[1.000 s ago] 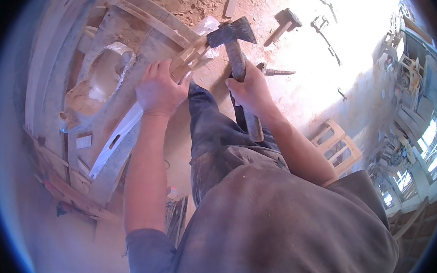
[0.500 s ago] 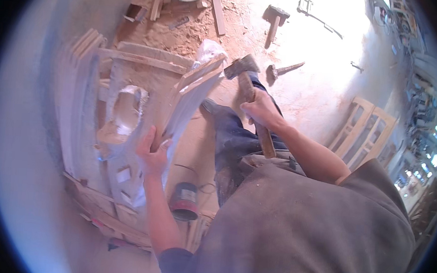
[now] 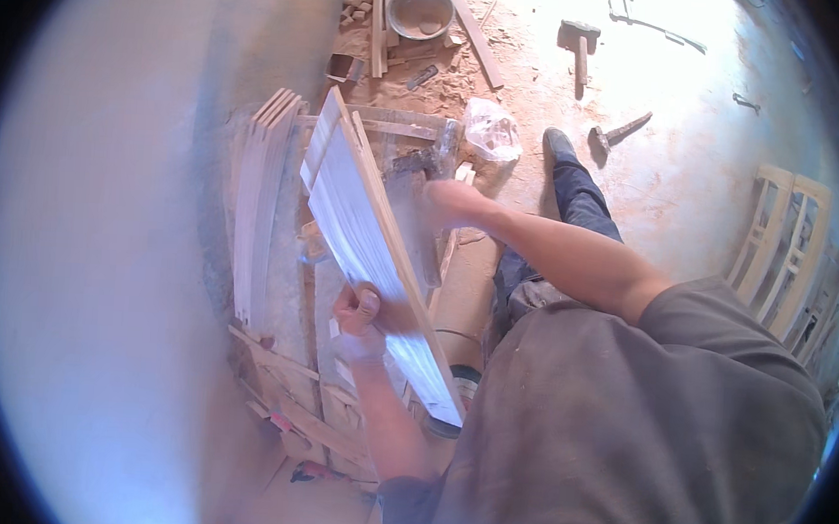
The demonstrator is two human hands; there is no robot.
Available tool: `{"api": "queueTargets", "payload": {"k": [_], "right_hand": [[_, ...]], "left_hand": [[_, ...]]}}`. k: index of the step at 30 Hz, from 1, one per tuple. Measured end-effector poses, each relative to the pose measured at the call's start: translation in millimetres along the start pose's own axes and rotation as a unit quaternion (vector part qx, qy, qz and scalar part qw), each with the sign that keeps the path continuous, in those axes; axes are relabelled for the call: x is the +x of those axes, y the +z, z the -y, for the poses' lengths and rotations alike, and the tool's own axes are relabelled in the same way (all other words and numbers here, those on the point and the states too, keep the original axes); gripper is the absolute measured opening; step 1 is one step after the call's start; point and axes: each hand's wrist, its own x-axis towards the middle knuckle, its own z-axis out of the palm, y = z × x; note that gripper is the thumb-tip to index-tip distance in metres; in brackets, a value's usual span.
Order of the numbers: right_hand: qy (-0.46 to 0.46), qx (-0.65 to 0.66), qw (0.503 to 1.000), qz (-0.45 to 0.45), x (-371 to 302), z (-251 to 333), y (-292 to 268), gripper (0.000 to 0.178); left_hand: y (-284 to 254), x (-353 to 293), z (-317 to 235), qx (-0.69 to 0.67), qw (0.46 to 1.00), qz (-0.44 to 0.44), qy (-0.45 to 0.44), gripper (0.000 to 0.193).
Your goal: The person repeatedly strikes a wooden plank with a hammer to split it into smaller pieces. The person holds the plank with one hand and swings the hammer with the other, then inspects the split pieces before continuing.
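Observation:
A long wooden panel (image 3: 359, 235) with a pale, streaked face and a light wood edge strip stands tilted in front of me. My left hand (image 3: 360, 316) is closed on its left side, with the thumb over the pale face. My right hand (image 3: 456, 205) grips a hammer (image 3: 428, 239) by its wooden handle. The hammer's dark head is close to the panel's right edge, and motion blurs it. Whether the head touches the panel I cannot tell.
Slatted wooden pieces (image 3: 263, 197) lean at the left. A clear plastic bag (image 3: 492, 131), a bucket (image 3: 420, 12) and wood strips lie ahead amid shavings. Two more hammers (image 3: 582, 57) rest on the floor near my foot (image 3: 560, 144). Wooden frames (image 3: 776, 243) stand at right.
The panel has been raised and turned so its pale face shows. My right hand has brought the hammer left, beside the panel. The view has shifted left.

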Motion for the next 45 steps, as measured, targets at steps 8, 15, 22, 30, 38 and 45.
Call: {"api": "queueTargets", "payload": {"k": [8, 15, 22, 30, 38, 45], "right_hand": [[-0.374, 0.537, 0.752, 0.078, -117.1, 111.9, -62.4, 0.070], [-0.396, 0.516, 0.751, 0.113, -142.1, 164.1, -58.7, 0.098], [-0.363, 0.514, 0.774, 0.078, -167.0, 183.9, -56.6, 0.088], [-0.344, 0.525, 0.772, 0.100, -172.5, 190.3, -58.6, 0.088], [-0.333, 0.526, 0.775, 0.111, -168.9, 188.8, -55.5, 0.092], [-0.348, 0.510, 0.784, 0.069, -166.9, 186.3, -71.5, 0.095]], "left_hand": [[-8.7, -39.9, 15.3, -0.137, 0.990, 0.004, 0.006, 0.064], [7.9, -54.2, 1.0, -0.206, 0.970, 0.131, -0.015, 0.078], [35.4, -63.1, -7.7, -0.314, 0.931, 0.187, -0.003, 0.081], [31.6, -63.7, -13.9, -0.236, 0.960, 0.152, -0.007, 0.093], [3.8, -53.6, 28.4, -0.215, 0.967, 0.130, 0.045, 0.075], [3.1, -60.4, 7.7, -0.091, 0.993, -0.027, 0.073, 0.065]]}}
